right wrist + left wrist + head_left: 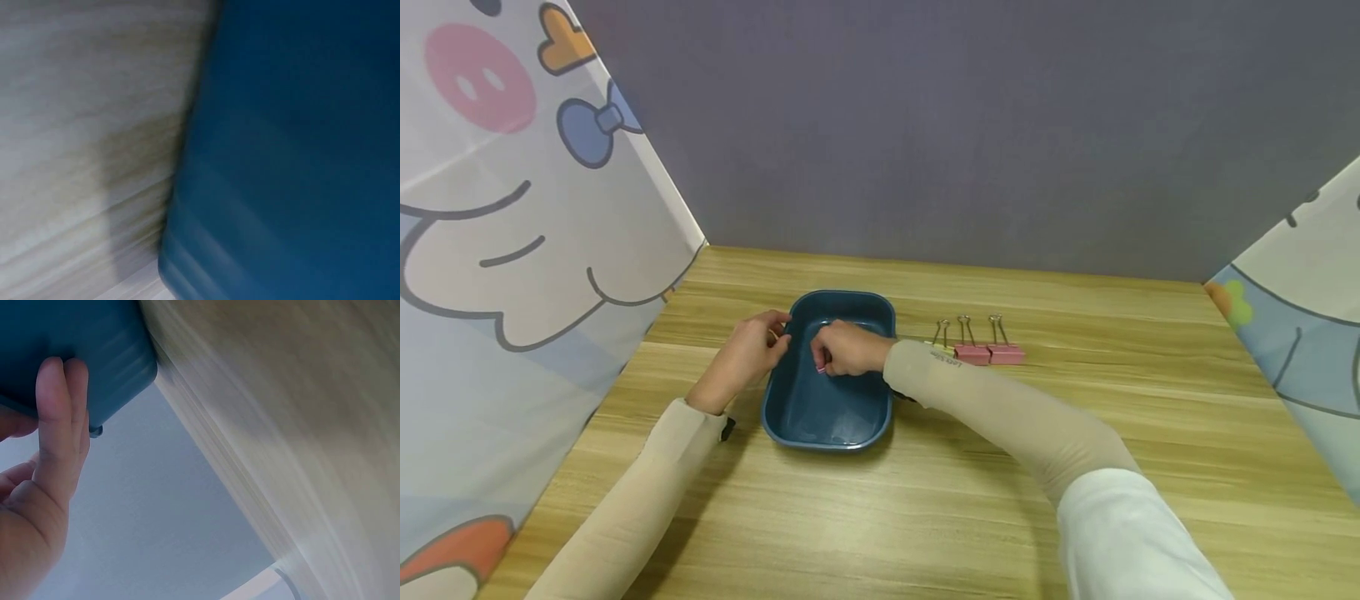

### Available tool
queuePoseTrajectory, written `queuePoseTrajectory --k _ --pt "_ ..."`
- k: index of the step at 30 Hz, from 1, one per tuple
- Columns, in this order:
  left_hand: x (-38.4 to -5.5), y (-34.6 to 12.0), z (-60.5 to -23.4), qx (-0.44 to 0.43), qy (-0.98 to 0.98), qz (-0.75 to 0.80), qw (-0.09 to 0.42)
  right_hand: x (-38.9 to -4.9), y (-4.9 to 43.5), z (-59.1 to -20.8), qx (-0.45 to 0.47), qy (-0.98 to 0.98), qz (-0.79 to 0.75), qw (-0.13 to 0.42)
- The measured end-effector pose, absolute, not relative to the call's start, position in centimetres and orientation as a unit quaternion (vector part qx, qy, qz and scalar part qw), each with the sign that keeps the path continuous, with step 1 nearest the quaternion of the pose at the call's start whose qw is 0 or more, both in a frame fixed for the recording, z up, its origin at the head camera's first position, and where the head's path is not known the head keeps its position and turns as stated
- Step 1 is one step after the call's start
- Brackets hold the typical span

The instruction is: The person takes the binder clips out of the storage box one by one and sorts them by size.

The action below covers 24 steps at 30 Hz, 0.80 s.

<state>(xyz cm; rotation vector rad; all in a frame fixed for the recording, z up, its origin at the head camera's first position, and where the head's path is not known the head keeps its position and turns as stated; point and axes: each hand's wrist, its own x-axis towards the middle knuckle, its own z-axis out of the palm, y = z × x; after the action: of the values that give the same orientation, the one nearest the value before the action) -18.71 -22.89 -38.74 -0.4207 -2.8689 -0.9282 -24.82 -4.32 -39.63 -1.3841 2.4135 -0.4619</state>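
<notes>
A dark blue rectangular tray (829, 433) stands on the wooden table. My left hand (747, 354) is at its left side, thumb at the rim and long fingers (55, 403) laid along the outer wall, pinching the edge. Over the inside of the tray, my right hand (846, 348) has its fingers curled down, pinching a small pink object (821, 369); most of it is hidden by the fingers. The right wrist view holds only the tray's outer wall (281, 175) and the table, without the hand.
Right of the tray, partly behind the right sleeve, stands a row of binder clips: a yellow one (945, 350), a pink one (972, 355) and another pink one (1006, 355). A grey panel (925, 142) rises behind the table (1120, 375). Cartoon-printed cloth (550, 275) hangs at both sides.
</notes>
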Motion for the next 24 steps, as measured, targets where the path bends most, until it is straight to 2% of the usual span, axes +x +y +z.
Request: queuePoseTrajectory --k 9,24 --pt "-18.7 -23.0 -38.7 -0.123 -0.945 -0.302 0.033 -24.5 -2.9 -39.1 -0.485 0.838 -0.198 0.150" --pt "-18.7 -23.0 -38.6 -0.122 -0.945 -0.302 0.023 -23.0 2.5 -36.8 -0.488 0.833 -0.247 0.077"
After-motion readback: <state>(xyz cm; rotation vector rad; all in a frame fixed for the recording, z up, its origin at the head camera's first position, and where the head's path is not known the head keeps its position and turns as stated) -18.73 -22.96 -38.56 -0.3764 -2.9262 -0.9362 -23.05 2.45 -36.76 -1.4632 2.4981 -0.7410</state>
